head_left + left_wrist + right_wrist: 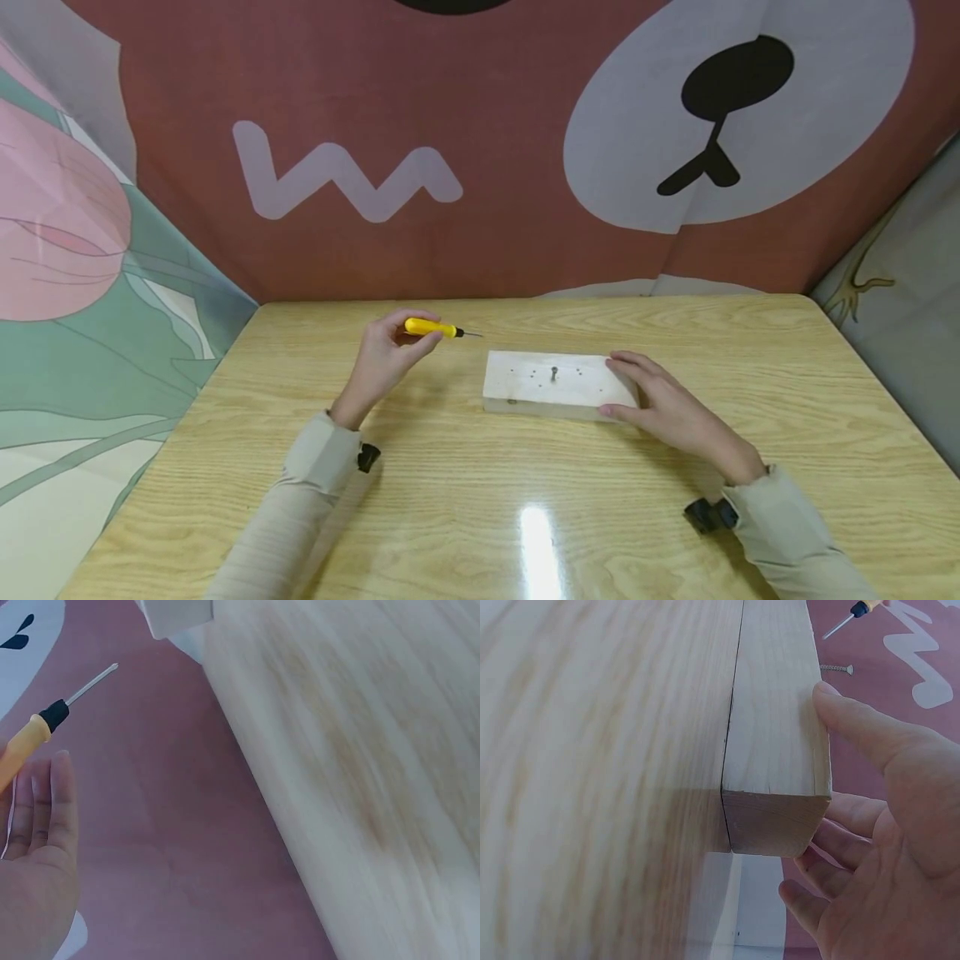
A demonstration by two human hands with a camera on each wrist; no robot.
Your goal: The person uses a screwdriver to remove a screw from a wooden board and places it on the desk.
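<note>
My left hand [380, 360] pinches a yellow-handled screwdriver [429, 327] above the table, left of a pale wooden block. Its thin metal shaft points right, and the left wrist view shows the screwdriver's black collar and bare tip [115, 667]. The wooden block [525, 387] lies flat on the table, its top dotted with several small holes. A screw [554, 374] stands partly sunk near the middle of that top; the right wrist view shows its head and threads [837, 669]. My right hand [671, 408] grips the block's right end, thumb on the near side and fingers at the far side.
The wood-grain table [450, 500] runs back to a printed cloth [420, 250] with a cartoon bear. More printed cloth [75, 350] hangs on the left. Black wrist straps [711, 517] sit at both sleeve cuffs.
</note>
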